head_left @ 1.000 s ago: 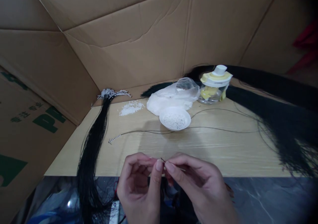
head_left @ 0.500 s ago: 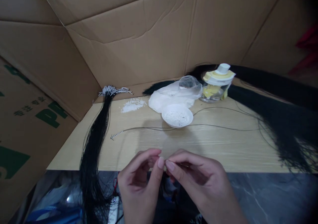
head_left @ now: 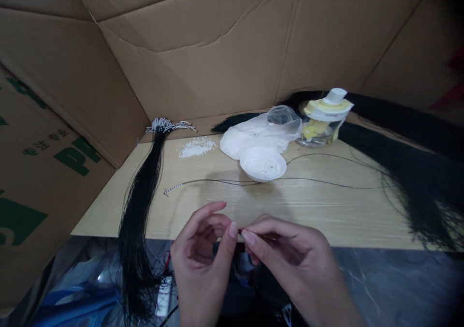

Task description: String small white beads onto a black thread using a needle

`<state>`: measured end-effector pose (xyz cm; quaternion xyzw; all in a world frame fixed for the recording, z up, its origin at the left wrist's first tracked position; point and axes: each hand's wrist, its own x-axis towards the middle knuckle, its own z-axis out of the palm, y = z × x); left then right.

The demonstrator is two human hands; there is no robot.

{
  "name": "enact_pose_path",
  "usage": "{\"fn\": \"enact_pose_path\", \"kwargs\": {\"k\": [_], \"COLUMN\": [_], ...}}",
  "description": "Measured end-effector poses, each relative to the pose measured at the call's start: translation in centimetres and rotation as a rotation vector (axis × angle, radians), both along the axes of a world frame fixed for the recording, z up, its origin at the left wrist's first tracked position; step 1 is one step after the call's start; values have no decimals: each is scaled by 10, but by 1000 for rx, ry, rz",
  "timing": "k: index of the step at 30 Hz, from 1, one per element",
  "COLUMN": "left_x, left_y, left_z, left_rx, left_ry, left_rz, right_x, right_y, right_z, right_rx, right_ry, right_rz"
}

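My left hand (head_left: 201,264) and my right hand (head_left: 290,264) are close together just past the near table edge. Their thumbs and fingertips pinch a thin dark cord (head_left: 239,231), most of which the fingers hide. Farther off, a black cord with a short run of white beads (head_left: 173,188) lies on the wood. A white bowl of tiny beads (head_left: 263,165) stands beyond it, next to a loose bead pile (head_left: 197,147). A long bundle of black cords (head_left: 139,220) hangs over the edge left of my hands, topped by beaded ends (head_left: 165,125).
The light wood table (head_left: 326,211) is walled by cardboard (head_left: 188,51) at the back and left. A plastic bag of white beads (head_left: 253,138), a yellow-and-white jar (head_left: 321,124) and a thick black cord mass (head_left: 409,182) occupy the back right. Grey stone lies below.
The whole scene has shifted slightly up and right as my view moved. My hands stay together at the pinch, and the fingers of my left hand have lifted a little.
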<state>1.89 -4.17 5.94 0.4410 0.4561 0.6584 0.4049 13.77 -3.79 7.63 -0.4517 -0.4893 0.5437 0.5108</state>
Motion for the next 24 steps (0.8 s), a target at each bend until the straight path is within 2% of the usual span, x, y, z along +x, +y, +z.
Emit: {"fn": "enact_pose_path", "kwargs": {"k": [8,14,24], "left_x": [-3,-5,-5], "left_y": [1,3,3], "left_z": [1,-3,-7], "left_rx": [-21,30,-21], "left_ry": [23,68,0], "left_rz": [0,-1,-23], "right_x": [0,-1,-1], "right_y": [2,7,8], "right_z": [-1,-2,-1], "right_rx": [-14,-34,-40], "right_ry": [6,26,61], "right_rz": [45,64,45]}}
